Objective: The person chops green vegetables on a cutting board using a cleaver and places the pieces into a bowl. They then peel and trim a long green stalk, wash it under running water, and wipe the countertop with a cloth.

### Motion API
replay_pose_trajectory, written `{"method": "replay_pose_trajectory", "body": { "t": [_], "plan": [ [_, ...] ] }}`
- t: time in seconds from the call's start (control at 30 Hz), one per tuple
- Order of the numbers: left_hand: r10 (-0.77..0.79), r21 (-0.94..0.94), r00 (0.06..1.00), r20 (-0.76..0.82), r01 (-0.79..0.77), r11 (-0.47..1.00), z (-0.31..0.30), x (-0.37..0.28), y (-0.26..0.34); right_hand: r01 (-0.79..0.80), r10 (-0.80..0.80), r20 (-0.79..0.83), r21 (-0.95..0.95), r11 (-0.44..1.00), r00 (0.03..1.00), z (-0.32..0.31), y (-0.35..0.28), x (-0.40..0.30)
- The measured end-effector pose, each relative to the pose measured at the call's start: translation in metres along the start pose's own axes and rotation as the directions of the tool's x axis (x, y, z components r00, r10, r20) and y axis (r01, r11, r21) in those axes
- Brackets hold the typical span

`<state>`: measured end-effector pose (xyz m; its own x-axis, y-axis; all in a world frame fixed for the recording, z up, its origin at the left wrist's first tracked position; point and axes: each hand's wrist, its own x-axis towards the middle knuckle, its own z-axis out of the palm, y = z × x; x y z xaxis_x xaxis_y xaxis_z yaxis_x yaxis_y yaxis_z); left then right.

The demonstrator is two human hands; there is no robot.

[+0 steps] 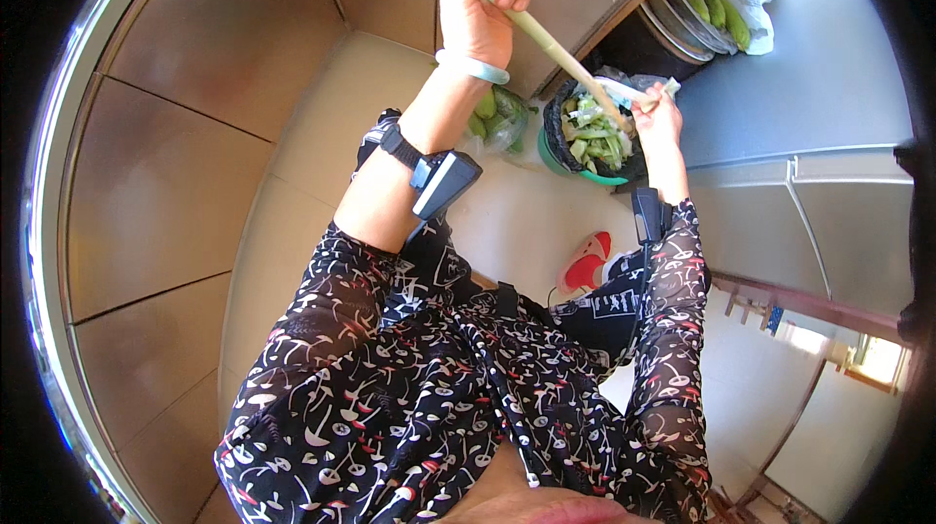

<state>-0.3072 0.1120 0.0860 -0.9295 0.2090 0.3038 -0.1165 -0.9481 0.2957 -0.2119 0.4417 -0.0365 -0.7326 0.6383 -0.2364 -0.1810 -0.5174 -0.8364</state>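
Observation:
My left hand [479, 8], with a pale bangle at the wrist, is closed around a long pale green stalk [552, 49]. The stalk slants down to the right, its lower end over a bin. In my right hand [657, 114] is a small tool with a pale handle or blade, partly hidden by the fingers; its exact kind cannot be told. Below the stalk's end stands a green bin [550, 151] lined with a black plastic bag [557, 118]. Green and pale vegetable peelings [599, 140] lie in it.
Green vegetables in a clear plastic bag [504, 118] lie on the tiled floor left of the bin. Long green gourds [713, 5] rest on stacked metal lids or trays [676, 27] at the upper right. Brown panels line the left; a grey surface [812, 85] stands at the right.

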Motion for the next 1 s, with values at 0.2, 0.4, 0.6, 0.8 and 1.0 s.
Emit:
{"method": "replay_pose_trajectory", "body": {
  "t": [0.2,0.4,0.6,0.8,1.0],
  "plan": [
    [0.114,0.056,0.992,0.052,-0.117,0.992,-0.022,-0.002,0.064,0.066,-0.105,-0.271,-0.149,0.987,0.957,-0.067,0.027,0.039],
    [0.137,0.149,0.988,0.067,-0.146,0.978,-0.016,-0.012,0.109,0.208,-0.25,-0.336,-0.158,0.965,0.908,-0.131,0.035,0.031],
    [-0.14,0.102,0.979,0.149,0.125,0.987,-0.006,-0.026,0.089,0.272,-0.342,-0.136,-0.371,0.888,0.93,-0.094,0.035,0.06],
    [-0.332,0.106,0.915,0.231,0.315,0.943,-0.008,-0.034,0.058,0.249,-0.265,0.211,-0.961,0.119,0.941,-0.02,0.009,0.013],
    [-0.485,0.11,0.821,0.302,0.475,0.873,-0.006,-0.047,0.024,0.857,-0.52,0.686,-0.465,0.223,0.508,0.134,-0.066,-0.126]
  ]
}}
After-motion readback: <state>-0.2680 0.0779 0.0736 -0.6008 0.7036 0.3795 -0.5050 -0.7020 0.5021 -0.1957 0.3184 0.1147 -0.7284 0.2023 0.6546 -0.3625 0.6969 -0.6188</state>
